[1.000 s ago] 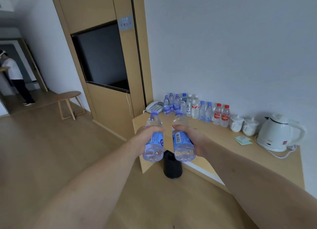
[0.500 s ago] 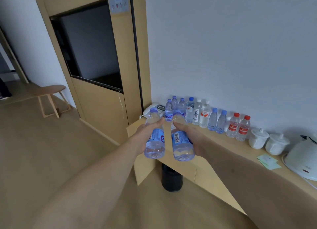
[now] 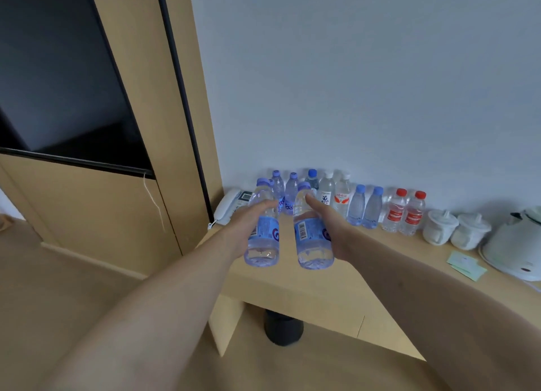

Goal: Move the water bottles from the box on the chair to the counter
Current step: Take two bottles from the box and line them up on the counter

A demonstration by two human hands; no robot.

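Each hand grips one clear, purple-capped water bottle above the wooden counter [image 3: 366, 262]: the left hand [image 3: 244, 226] holds the left bottle [image 3: 263, 229], the right hand [image 3: 333, 229] the right bottle [image 3: 311, 238]. Both carry blue labels with barcodes; the lettering is unreadable.

Arms: both forearms bare from the bottom edge of the view to the wrists, no sleeve showing.
Left hand [image 3: 248, 223]: bare, no glove, ring or watch to be seen.
Right hand [image 3: 333, 229]: bare likewise, wrist without band or watch.
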